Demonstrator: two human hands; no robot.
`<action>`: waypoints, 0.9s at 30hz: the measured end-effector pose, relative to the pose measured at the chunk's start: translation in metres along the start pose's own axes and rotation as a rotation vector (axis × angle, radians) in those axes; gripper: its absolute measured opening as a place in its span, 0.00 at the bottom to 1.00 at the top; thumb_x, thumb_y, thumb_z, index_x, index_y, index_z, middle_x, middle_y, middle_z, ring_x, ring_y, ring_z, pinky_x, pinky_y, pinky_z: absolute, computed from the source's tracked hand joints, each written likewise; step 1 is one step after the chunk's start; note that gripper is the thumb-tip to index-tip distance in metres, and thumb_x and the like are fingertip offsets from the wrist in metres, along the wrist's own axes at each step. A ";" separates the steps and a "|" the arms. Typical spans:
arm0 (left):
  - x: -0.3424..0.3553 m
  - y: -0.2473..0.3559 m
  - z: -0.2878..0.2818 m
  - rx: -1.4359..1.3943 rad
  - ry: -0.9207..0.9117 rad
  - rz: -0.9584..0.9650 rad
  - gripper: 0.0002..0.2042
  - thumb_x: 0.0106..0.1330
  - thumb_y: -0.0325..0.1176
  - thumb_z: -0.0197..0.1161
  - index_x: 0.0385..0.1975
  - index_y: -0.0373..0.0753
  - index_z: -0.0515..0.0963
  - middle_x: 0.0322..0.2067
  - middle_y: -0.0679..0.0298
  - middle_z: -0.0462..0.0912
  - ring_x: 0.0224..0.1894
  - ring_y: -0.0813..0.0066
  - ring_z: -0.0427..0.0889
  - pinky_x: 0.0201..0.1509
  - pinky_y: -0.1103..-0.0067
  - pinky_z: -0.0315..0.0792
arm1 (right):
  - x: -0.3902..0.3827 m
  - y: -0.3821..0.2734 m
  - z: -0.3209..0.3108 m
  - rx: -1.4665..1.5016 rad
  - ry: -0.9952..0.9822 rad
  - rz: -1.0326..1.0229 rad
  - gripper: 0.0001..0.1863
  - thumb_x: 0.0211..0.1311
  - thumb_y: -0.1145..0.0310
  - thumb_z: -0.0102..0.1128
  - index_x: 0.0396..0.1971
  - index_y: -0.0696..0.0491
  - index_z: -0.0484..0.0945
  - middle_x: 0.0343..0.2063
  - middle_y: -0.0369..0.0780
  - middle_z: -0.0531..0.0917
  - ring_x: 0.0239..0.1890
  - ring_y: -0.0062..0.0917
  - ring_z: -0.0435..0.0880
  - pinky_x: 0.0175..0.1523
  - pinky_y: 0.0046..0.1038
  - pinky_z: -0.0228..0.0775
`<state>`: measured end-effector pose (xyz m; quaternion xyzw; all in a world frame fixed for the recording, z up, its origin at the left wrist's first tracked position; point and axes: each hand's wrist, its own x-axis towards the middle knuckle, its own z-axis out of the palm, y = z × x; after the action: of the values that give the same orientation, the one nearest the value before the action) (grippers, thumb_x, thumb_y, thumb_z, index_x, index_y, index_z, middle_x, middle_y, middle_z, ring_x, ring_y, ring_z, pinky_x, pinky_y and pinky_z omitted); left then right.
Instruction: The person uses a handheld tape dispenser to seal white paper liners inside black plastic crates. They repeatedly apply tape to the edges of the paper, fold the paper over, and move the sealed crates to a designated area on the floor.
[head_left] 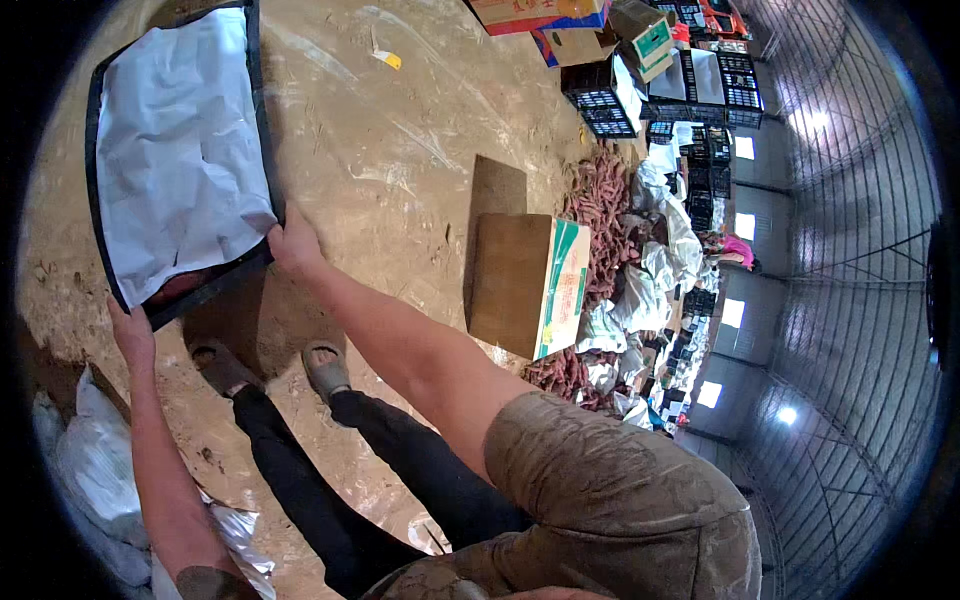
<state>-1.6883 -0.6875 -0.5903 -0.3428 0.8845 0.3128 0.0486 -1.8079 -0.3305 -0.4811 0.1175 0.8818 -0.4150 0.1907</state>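
A black-rimmed crate (258,85) lies ahead of me at the upper left, a crumpled white sheet (185,160) spread over most of its top. Along its near end a strip of something reddish-brown (190,283) shows from under the sheet. My left hand (132,335) is closed round the near left corner of the rim. At the near right corner, my right hand (293,240) grips the rim too, its fingertips partly hidden by the crate. Whether the crate touches the floor I cannot tell.
A cardboard box (515,280) stands to the right, beside heaped reddish sweet potatoes (597,215) and white sacks (680,240). Black crates (600,100) and more cartons (540,12) are farther off. White sacks (95,455) lie at the lower left. Dirt floor runs beneath my sandals (325,368).
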 end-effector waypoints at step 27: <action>-0.483 -0.138 0.029 -0.072 0.036 -0.002 0.28 0.66 0.32 0.49 0.66 0.30 0.59 0.56 0.33 0.73 0.57 0.35 0.73 0.61 0.58 0.67 | -0.407 0.288 -0.025 -0.054 0.046 0.022 0.18 0.59 0.66 0.49 0.48 0.58 0.69 0.37 0.60 0.81 0.44 0.56 0.80 0.50 0.49 0.71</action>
<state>-1.2367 -0.4707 -0.5405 -0.3506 0.8731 0.3381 0.0205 -1.3427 -0.1497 -0.4881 0.1313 0.8955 -0.3863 0.1779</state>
